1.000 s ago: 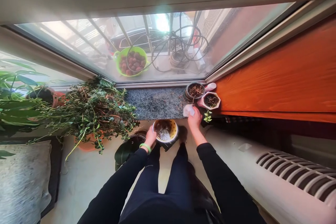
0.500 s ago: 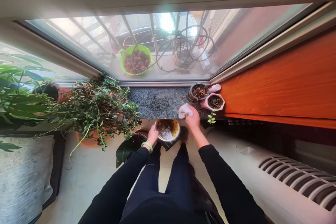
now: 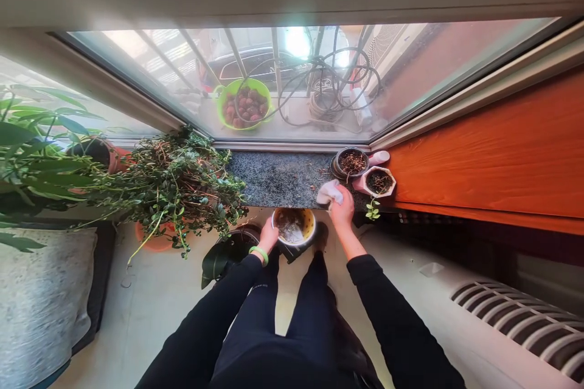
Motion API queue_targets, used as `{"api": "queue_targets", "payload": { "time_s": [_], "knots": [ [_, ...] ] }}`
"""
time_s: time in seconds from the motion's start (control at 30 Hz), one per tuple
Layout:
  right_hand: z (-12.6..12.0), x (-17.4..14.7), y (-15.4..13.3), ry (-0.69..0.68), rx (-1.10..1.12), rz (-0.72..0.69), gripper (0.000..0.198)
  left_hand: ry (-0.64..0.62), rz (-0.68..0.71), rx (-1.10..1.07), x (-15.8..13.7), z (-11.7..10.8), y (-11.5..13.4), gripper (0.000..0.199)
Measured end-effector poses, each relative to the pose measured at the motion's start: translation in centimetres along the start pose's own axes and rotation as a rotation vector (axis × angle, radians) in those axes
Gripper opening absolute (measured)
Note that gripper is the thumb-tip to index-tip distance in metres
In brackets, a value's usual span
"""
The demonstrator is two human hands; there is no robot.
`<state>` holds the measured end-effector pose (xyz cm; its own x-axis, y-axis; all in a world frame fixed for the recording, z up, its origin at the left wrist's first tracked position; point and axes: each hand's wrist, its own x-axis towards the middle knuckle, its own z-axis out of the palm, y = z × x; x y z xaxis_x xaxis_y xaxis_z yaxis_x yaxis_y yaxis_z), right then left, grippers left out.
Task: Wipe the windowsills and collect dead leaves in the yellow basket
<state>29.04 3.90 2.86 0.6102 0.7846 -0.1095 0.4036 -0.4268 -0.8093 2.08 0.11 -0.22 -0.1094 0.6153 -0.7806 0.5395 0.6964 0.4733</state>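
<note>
My left hand point(image 3: 269, 234) grips the left rim of a round yellow-and-white bucket point(image 3: 311, 228), held just below the sill's front edge. Brown debris and a crumpled clear or whitish piece lie inside the bucket. In my right hand point(image 3: 343, 208) is a bunched white cloth or tissue point(image 3: 329, 192), pressed on the speckled dark stone windowsill point(image 3: 278, 177) near its front edge. Small brown bits are scattered on the stone by the cloth. Just beyond my right hand stand a dark round pot point(image 3: 350, 163) and a white-pink octagonal pot point(image 3: 378, 182) with a small trailing sprig.
A bushy trailing plant point(image 3: 177, 185) covers the sill's left part. Below it sits a large-leaved potted plant point(image 3: 221, 258) on the floor. An orange wood panel point(image 3: 483, 152) bounds the right side. Behind the window glass are a green basket point(image 3: 244, 103) of round dark-red items and coiled cable.
The view has shifted slightly, moving the scene a little rightward. My right hand still presses the white cloth at the sill's front edge; my left hand keeps hold of the bucket.
</note>
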Motion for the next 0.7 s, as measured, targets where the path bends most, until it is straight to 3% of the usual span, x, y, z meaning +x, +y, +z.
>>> {"api": "queue_targets", "payload": {
  "time_s": [0.1, 0.2, 0.27, 0.33, 0.43, 0.5, 0.6, 0.7],
  "knots": [
    [-0.7, -0.3, 0.4, 0.064, -0.136, 0.081, 0.054, 0.002, -0.006, -0.001, 0.2, 0.0, -0.1, 0.058],
    [-0.4, -0.1, 0.2, -0.058, -0.226, 0.095, 0.06, -0.001, -0.013, -0.004, 0.3, 0.1, -0.1, 0.058],
    [-0.3, -0.1, -0.8, -0.109, -0.226, 0.023, 0.057, -0.002, -0.013, -0.011, 0.3, 0.1, -0.2, 0.058],
    [-0.4, -0.5, -2.5, -0.072, -0.202, -0.085, 0.053, -0.008, -0.011, -0.023, 0.1, -0.1, -0.2, 0.059],
    [0.5, -1.4, -6.8, -0.025, -0.136, -0.253, 0.047, -0.02, -0.011, -0.044, 0.1, -0.4, -0.1, 0.062],
    [2.5, -2.0, -10.4, -0.083, -0.064, -0.316, 0.047, -0.021, -0.012, -0.058, 0.1, -0.5, -0.2, 0.062],
    [7.8, -2.8, -14.7, -0.21, -0.018, -0.288, 0.057, -0.02, -0.003, -0.077, 0.0, -0.6, -0.3, 0.061],
    [13.7, -3.9, -16.3, -0.37, -0.178, -0.263, 0.063, -0.006, 0.014, -0.09, -0.2, -0.7, -0.7, 0.061]
  ]
}}
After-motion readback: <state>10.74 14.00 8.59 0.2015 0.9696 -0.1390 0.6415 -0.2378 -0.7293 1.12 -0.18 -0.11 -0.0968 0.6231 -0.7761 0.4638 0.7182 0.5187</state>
